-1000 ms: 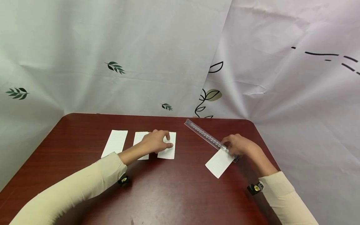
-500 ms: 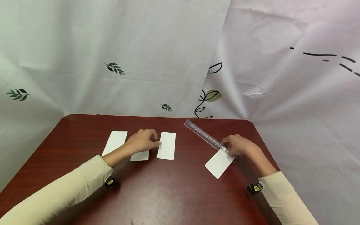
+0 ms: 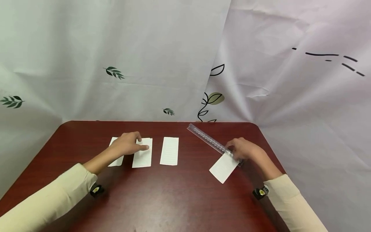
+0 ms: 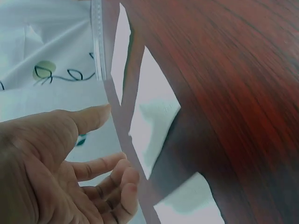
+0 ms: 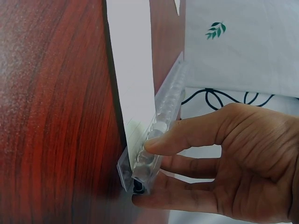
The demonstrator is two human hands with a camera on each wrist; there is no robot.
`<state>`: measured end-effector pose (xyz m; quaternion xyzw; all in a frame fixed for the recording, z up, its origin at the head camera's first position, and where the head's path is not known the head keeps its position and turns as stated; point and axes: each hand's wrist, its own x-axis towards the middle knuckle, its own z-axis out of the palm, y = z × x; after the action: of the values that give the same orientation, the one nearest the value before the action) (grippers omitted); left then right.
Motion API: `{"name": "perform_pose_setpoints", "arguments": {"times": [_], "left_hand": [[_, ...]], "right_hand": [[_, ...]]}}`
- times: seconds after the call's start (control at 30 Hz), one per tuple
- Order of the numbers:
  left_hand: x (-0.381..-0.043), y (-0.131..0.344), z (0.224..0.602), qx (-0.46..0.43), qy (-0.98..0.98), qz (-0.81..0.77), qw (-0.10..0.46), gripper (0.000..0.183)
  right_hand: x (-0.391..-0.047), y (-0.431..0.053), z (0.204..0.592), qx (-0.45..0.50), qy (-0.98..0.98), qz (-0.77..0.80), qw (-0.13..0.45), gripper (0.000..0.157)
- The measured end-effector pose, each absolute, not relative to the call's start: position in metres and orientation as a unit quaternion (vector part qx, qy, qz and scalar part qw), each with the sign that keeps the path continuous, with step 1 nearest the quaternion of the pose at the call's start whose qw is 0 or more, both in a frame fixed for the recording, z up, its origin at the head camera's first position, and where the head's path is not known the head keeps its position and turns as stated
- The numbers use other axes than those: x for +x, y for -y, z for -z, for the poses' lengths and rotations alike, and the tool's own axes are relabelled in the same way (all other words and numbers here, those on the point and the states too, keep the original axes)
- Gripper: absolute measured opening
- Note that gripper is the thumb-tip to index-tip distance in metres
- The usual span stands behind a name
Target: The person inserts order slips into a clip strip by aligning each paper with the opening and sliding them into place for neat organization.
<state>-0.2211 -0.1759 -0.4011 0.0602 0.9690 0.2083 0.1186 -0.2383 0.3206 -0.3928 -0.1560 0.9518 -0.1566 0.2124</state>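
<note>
My left hand (image 3: 127,144) hovers over the left and middle paper slips, thumb and fingers apart and holding nothing. Three white lined slips lie in a row: a left slip (image 3: 116,162), partly hidden by that hand, a middle slip (image 3: 142,158) and a right slip (image 3: 169,151). With my right hand (image 3: 244,149) I grip the near end of a long clear plastic rail (image 3: 207,138) with round bumps along it. In the right wrist view the thumb presses its top, with fingers on the far side. A fourth slip (image 5: 133,56) has one end at the rail and extends out from it.
The dark red wooden table (image 3: 174,199) has rounded far corners. Behind it hangs a pale cloth backdrop (image 3: 139,48) with leaf prints. A small dark device sits at each wrist.
My left hand has moved left, from over the right slip to over the left and middle ones, uncovering the right slip. My right hand, the rail and its slip have stayed put.
</note>
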Motion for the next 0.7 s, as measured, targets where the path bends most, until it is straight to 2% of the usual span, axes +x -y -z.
{"name": "perform_pose_setpoints", "arguments": {"times": [0.13, 0.23, 0.47, 0.53, 0.7], "left_hand": [[-0.218, 0.195, 0.399, 0.049, -0.97, -0.206, 0.118, 0.063], [-0.214, 0.207, 0.396, 0.034, -0.972, -0.198, 0.122, 0.074], [-0.215, 0.225, 0.39, 0.011, -0.977, -0.152, 0.149, 0.119], [-0.216, 0.229, 0.389, 0.002, -0.977, -0.142, 0.161, 0.127], [-0.221, 0.238, 0.385, -0.014, -0.972, -0.125, 0.2, 0.129]], "right_hand": [[-0.243, -0.317, 0.391, -0.167, -0.951, 0.151, 0.211, 0.069], [-0.245, -0.314, 0.39, -0.167, -0.951, 0.148, 0.213, 0.069], [-0.245, -0.315, 0.389, -0.155, -0.951, 0.15, 0.221, 0.071], [-0.245, -0.316, 0.389, -0.153, -0.951, 0.151, 0.222, 0.071], [-0.244, -0.318, 0.392, -0.148, -0.952, 0.149, 0.221, 0.072]]}}
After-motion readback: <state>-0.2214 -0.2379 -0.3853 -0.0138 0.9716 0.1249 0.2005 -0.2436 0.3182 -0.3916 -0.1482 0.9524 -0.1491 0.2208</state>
